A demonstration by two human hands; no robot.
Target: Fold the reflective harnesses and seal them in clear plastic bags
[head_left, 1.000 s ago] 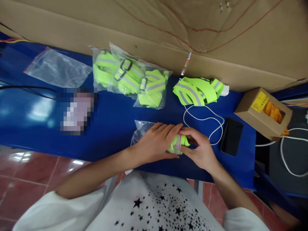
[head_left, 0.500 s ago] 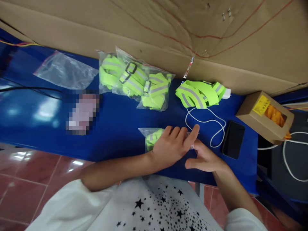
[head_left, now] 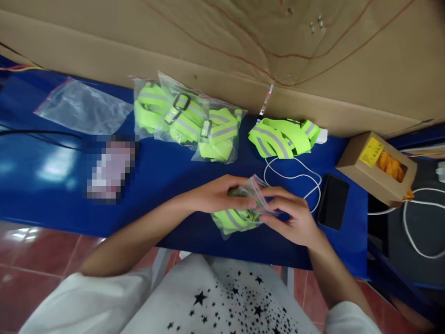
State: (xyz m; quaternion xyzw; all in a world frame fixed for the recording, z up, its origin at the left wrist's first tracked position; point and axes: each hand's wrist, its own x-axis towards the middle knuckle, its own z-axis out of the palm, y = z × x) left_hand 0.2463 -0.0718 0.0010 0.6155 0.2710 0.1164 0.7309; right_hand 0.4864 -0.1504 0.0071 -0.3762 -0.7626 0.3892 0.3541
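Note:
A clear zip bag with a neon green reflective strap [head_left: 233, 221] inside is between my hands near the table's front edge. My left hand [head_left: 222, 195] grips the bag from the left, thumb on top of the plastic. At the bag's red-lined mouth, my right hand [head_left: 287, 211] has its fingers closed round the plastic edge. Behind them lie several bagged green straps [head_left: 219, 134], side by side and partly overlapping. An unbagged green strap [head_left: 285, 137] sits in a loose bundle to their right.
On the blue table [head_left: 163, 185] are an empty clear bag [head_left: 85, 107], a pixelated item [head_left: 111, 169], a white cable [head_left: 295, 176], a black phone [head_left: 333, 202] and a cardboard box [head_left: 361, 174] with orange contents. A cardboard wall [head_left: 139, 41] stands along the back.
My left hand has turned and moved left, now gripping the bag. My right hand has come up to the bag's mouth. The bag is lifted and tilted, and the view has shifted slightly.

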